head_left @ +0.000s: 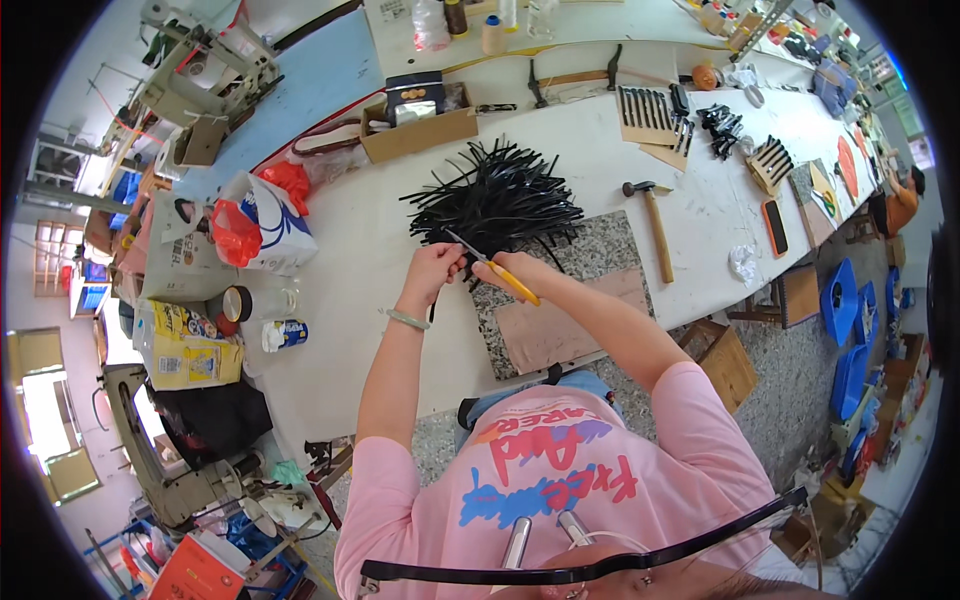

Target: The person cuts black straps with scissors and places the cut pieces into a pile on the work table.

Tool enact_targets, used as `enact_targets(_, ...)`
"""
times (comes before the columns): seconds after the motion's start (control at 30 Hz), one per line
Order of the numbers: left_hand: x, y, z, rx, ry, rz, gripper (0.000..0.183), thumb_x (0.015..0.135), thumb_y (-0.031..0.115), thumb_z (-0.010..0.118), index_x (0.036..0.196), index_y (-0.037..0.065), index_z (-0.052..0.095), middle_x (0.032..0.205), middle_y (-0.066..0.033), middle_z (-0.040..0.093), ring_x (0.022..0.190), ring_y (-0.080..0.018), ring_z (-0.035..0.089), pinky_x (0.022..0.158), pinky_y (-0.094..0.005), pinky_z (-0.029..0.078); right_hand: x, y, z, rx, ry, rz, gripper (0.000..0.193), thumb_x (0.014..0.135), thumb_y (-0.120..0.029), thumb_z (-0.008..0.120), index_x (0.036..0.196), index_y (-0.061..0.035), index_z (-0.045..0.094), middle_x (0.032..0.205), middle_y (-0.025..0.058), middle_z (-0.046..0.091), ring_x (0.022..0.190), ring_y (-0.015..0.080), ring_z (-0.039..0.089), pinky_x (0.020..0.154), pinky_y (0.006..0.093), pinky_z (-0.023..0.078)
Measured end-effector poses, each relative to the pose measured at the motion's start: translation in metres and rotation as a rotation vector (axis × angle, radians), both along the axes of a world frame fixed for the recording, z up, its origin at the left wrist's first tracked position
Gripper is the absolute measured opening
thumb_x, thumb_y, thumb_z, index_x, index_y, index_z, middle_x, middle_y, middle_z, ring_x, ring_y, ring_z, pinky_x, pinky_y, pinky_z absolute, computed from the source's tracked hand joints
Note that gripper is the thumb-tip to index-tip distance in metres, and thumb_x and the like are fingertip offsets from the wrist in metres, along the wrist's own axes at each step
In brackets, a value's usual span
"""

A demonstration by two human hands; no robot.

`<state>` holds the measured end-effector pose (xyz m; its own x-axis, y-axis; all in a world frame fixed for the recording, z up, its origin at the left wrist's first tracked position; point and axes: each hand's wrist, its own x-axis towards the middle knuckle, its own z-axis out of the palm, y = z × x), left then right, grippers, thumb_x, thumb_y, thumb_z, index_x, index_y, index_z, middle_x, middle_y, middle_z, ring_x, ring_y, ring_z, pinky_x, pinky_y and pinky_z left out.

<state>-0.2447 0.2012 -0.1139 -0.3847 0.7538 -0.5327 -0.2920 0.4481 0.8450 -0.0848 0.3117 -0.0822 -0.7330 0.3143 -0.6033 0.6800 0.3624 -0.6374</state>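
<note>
My right hand [516, 270] grips a pair of scissors [518, 287] with yellow handles, their blades pointing up and left toward the fingers of the other hand. Close beside it, my left hand [436, 268] pinches a thin black strip [432, 312], whose end hangs below the fingers. Just beyond both hands lies a loose heap of black strips [490, 200], many ends sticking out. The heap's near edge overlaps a speckled stone slab [487, 325], which has a pinkish-brown sheet [570, 325] on top. Whether the scissor blades touch a strip is too small to tell.
A hammer [656, 230] and a phone [774, 228] lie to the right on the white table [370, 350]. Behind the heap stands a cardboard box [420, 135]. Bags, a jar [260, 300] and a can [285, 335] crowd the left side. Racked tools [648, 112] sit far right.
</note>
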Motion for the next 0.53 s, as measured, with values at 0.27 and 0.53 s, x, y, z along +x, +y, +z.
enact_targets(0.27,0.001,-0.028,0.014,0.096,-0.334,0.31,0.02,0.091,0.02,0.055,0.102,0.004,0.057,0.071,0.0016,0.053,0.055,-0.0043,0.044,0.047,-0.0182,0.035,0.067,0.0,-0.029,0.311,0.194,-0.669,0.051,0.079,-0.047,0.065,0.1,-0.0021,0.056,0.077,0.0119,0.064,0.071,0.0223,0.062,0.063,0.032,0.047)
enact_targets(0.53,0.05,-0.031,-0.019,0.348,-0.974,0.579,0.021,0.091,0.022,0.053,0.106,0.009,0.059,0.07,0.0008,0.052,0.056,-0.0098,0.044,0.052,-0.0231,0.036,0.19,0.049,-0.094,0.664,-0.225,-0.846,0.079,0.072,-0.048,0.069,0.132,-0.0101,0.035,0.108,0.0183,0.061,0.104,0.0342,0.057,0.093,0.0442,0.039)
